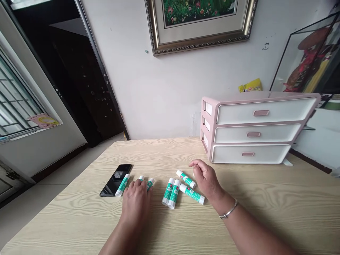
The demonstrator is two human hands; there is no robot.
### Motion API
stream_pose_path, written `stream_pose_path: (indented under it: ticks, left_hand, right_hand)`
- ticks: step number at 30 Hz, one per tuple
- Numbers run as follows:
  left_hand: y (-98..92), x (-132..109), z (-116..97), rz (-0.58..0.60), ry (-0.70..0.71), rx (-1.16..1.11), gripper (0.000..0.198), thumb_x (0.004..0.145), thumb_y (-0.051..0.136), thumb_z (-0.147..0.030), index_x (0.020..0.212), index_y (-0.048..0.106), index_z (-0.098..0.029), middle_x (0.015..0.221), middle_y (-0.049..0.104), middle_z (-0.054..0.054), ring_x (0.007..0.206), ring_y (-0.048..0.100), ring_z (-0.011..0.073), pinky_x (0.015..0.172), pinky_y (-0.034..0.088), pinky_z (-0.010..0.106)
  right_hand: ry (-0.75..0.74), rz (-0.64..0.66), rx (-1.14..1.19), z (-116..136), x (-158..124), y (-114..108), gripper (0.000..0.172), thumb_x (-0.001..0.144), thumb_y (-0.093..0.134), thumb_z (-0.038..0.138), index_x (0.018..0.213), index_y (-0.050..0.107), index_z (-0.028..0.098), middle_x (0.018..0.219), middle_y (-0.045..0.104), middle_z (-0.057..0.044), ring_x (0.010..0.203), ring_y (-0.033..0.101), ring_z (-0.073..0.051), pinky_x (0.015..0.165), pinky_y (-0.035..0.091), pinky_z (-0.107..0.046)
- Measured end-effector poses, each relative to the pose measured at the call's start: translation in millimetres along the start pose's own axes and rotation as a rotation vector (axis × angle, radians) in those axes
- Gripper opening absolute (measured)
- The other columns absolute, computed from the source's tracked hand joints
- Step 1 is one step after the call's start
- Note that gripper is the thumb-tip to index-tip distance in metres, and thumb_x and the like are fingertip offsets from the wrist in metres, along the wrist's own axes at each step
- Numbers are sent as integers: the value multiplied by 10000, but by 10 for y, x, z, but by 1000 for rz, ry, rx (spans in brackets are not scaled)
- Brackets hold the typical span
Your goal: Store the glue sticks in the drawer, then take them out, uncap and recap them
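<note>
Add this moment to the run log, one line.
left hand: over two glue sticks | right hand: empty, beside four glue sticks | rest: smartphone, pink drawer unit

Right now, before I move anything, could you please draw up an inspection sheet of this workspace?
Surface: light wood-grain tabletop.
Job's things: seven green-and-white glue sticks lying loose in front of the drawers.
Clutter: black smartphone with a stick beside it; pink-and-white three-drawer organiser.
Grippers: left hand has its fingers over two sticks, grip unclear; right hand holds nothing, beside the sticks, with a silver bracelet on its wrist.
Cables: nothing seen.
Surroundings: framed floral picture, barred window, dark doorway, yellow packet.
</note>
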State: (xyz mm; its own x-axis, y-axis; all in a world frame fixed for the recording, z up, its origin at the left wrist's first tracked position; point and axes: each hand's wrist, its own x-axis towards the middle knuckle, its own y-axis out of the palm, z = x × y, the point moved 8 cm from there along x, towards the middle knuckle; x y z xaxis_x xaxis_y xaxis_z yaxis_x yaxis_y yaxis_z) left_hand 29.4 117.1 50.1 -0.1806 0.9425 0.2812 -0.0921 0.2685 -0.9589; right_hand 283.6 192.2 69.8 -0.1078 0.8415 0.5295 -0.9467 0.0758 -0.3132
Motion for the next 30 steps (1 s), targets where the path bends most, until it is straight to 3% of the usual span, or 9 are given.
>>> stream_pose_path:
  ticks: [6,11,19,24,27,30]
  left_hand:
    - [26,123,246,4,-93,117,292,963,443,-301,1034,673,-135,1064,677,155,1005,638,289,804,465,346]
    - [106,95,453,-62,-216,142,323,942,474,-352,1122,629,-134,1066,657,153,1024,619,313,788,448,371]
    - [109,46,553,-41,-284,77,336,922,484,-424,1057,636,-156,1092,647,150,1076,577,335,825,407,399]
    - [58,46,611,-14,-305,76,346,937,465,-418,1049,658,-153,1090,660,150,1084,575,343,829,407,401]
    - [37,30,630,10,-324,64,357,939,469,-416,1070,669,-150,1110,661,161,1094,573,348,833,415,406]
    - [72,23,668,-36,-328,53,397,927,490,-456,1111,671,-155,1137,655,171,1097,568,362,846,427,427]
  right_hand:
    - [49,-43,-31,-134,83,-92,225,902,423,268,859,636,208,541,431,61,506,413,-136,521,332,-253]
    - [20,-62,-99,-158,102,-125,221,900,439,262,885,655,218,551,491,56,513,452,-137,545,349,-254]
    - [53,-75,-115,-273,154,-208,247,915,441,320,890,663,214,541,505,51,504,469,-146,535,356,-259]
    - [72,-81,-218,-248,182,-252,282,917,437,345,905,685,209,650,635,11,607,563,-164,615,392,-265]
    - [140,-71,-327,-215,217,-312,316,920,417,362,897,690,206,666,656,-6,642,582,-173,630,390,-267]
    - [244,-34,-458,-289,256,-384,327,928,411,379,944,690,210,772,703,-36,728,616,-189,654,394,-267]
